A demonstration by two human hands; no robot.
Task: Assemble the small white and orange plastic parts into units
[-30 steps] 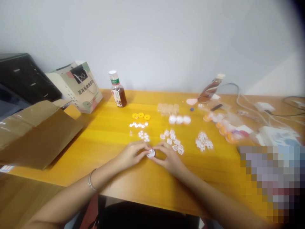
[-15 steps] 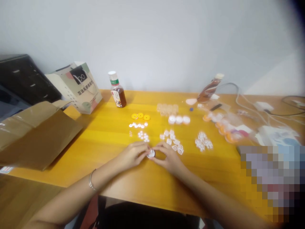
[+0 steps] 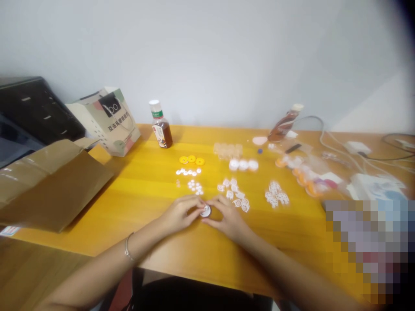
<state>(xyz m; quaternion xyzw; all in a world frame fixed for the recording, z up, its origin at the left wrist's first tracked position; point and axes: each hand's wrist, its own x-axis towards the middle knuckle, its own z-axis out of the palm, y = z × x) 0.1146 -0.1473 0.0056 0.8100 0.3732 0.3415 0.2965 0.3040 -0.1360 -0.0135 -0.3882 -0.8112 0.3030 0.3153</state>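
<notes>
A small round white disc with a dark rim is held between my hands above the table's near middle. My left hand has its thumb and fingertips pinched at the disc's left side, partly covering it; whether a smaller part is in that pinch cannot be made out. Around the disc's right side curve the thumb and index finger of my right hand. Just beyond are small white round pieces and white openwork pieces. A row of several white rings or caps and yellow discs lies farther back.
More openwork pieces, white round parts and clear cups lie right of centre. Two drink bottles stand at the back. A cardboard box and paper bag are left; orange parts and cables lie right.
The right thumb has shifted slightly left along the disc's near edge. Both hands stay around the disc, and the whole view has shifted a little.
</notes>
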